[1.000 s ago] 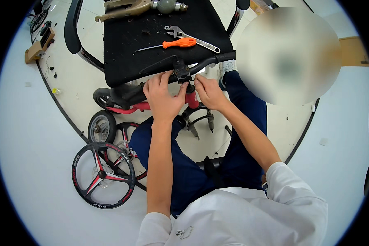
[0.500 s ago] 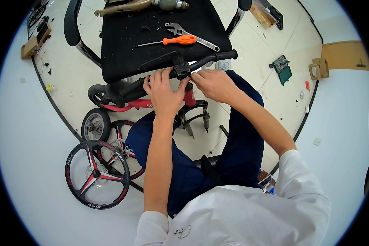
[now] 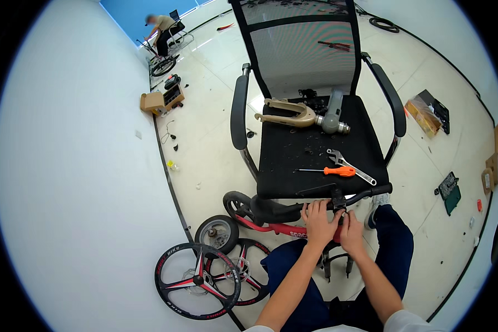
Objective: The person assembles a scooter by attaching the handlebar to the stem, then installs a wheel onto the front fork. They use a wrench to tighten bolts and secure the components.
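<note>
Just in front of the chair stands a small red bike frame [image 3: 286,229] with a black handlebar [image 3: 369,193]. Black clamp and stem parts [image 3: 338,197] sit at the middle of the bar. My left hand [image 3: 318,222] lies over the bar left of the stem, fingers curled on it and thumb towards the stem. My right hand [image 3: 352,235] is closed at the near side of the stem, its fingertips pinched close to my left thumb. Whatever small piece those fingertips hold is hidden. A suspension fork [image 3: 327,269] points down below my hands.
On the black chair seat [image 3: 282,185] lie an orange-handled screwdriver [image 3: 340,171], an adjustable wrench [image 3: 365,175] and a beige fork [image 3: 299,115]. Spoked wheels [image 3: 198,281] and a smaller wheel [image 3: 217,234] rest at the left. Another person [image 3: 163,30] sits far off.
The view has tilted up and turned left, bringing in the chair's back and the far person. Both hands stay at the stem; my right hand is now lower and nearer the left.
</note>
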Demonstrator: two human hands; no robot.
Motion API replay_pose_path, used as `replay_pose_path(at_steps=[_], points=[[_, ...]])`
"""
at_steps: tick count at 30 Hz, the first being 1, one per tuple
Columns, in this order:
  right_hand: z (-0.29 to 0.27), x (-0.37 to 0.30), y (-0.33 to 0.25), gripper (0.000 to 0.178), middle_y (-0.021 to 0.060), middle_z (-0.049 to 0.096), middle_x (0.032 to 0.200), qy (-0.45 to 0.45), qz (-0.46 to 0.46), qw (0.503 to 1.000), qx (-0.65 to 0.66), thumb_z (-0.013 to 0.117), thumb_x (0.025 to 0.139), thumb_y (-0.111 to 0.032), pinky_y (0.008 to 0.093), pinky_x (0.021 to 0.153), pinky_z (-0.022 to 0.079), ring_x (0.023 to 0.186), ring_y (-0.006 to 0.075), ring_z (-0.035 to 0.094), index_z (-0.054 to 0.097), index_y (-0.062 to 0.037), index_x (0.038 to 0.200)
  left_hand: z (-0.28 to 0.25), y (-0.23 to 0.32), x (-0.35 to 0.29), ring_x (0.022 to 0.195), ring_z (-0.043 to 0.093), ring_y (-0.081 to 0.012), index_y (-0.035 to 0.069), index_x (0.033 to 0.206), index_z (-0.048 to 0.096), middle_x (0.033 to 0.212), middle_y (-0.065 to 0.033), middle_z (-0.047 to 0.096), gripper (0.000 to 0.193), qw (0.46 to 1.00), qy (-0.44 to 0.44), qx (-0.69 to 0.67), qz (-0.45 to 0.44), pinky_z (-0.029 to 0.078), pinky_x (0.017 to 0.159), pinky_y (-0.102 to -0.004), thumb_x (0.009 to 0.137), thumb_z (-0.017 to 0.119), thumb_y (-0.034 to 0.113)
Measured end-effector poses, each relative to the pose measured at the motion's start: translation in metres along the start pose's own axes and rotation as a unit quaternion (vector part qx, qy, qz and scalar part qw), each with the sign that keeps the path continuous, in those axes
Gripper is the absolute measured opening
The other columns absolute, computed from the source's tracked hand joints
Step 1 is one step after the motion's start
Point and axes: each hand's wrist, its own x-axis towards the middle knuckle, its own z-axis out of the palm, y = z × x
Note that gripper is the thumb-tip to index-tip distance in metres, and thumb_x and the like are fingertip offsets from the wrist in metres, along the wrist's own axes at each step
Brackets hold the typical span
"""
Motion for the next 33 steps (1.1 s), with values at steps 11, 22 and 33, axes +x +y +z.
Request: replay_pose_path(at_steps=[11,22,33], points=[[0.034,-0.013,0.049,0.029,0.0026,0.05,0.066,0.115,0.238,0.835,0.482,0.042,0.1,-0.027,0.0271,0.053,0.041,0.057,0.0109,0.047,0.05,-0.0044,0.082,0.005,-0.001,-0.1,0.089,0.063,-0.0387,-0.004,0.106,0.06,0.096,-0.0255,0.064,0.024,0.959,-0.142,-0.19,-0.157,0.049,0.081,-0.0406,0.093,0.054,0.015],[-0.019,0.013,0.093,0.029,0.0148,0.066,0.103,-0.112,0.217,0.834,0.494,0.045,0.1,-0.023,0.0295,0.077,0.053,0.091,0.0186,0.063,0.057,0.0022,0.105,0.046,-0.03,-0.031,0.059,0.054,-0.0099,-0.002,0.093,0.063,0.068,-0.0023,0.058,0.024,0.87,-0.187,-0.318,-0.328,0.042,0.055,-0.0243,0.094,0.058,0.022],[-0.031,0.009,0.111,0.035,0.0102,0.067,0.088,-0.105,0.253,0.795,0.541,0.049,0.098,-0.034,0.0274,0.069,0.052,0.076,0.0168,0.065,0.057,-0.0007,0.107,0.059,0.064,0.058,0.071,0.067,-0.0138,-0.005,0.095,0.067,0.073,-0.0099,0.066,0.03,0.894,-0.232,-0.238,-0.302,0.051,0.062,-0.0263,0.089,0.064,0.024]])
